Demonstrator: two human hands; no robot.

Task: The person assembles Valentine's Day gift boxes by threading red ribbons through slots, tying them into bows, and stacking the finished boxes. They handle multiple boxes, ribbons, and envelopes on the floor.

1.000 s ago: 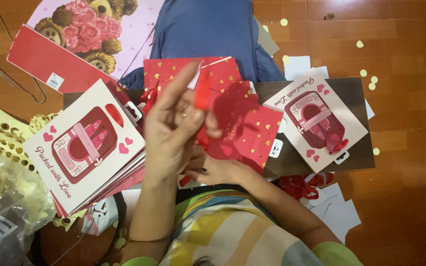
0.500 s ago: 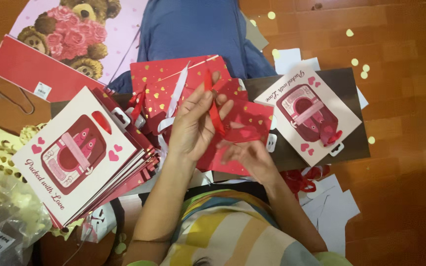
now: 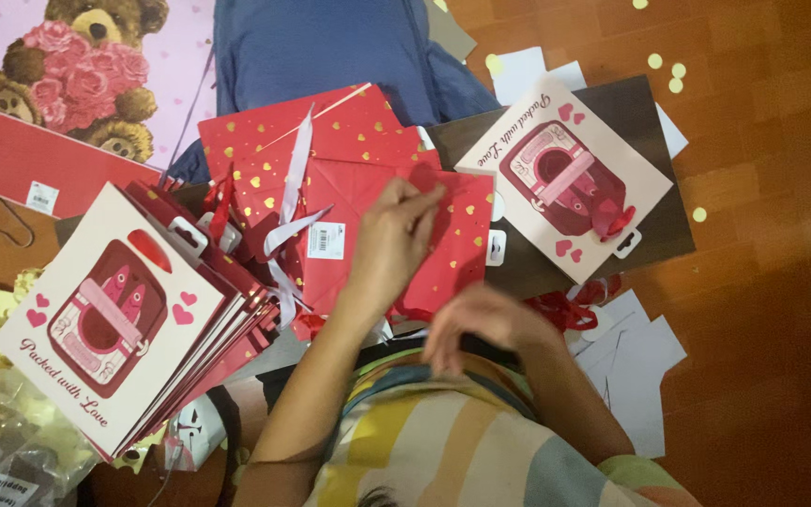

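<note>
Your left hand (image 3: pixel 396 235) pinches the top edge of the red bag (image 3: pixel 377 239), which lies flat across your lap and the board (image 3: pixel 654 202), so the fold stays put. Your right hand (image 3: pixel 481 324) hovers just below it, fingers curled around nothing visible. The finished stack (image 3: pixel 119 314) sits at your left, within reach.
</note>
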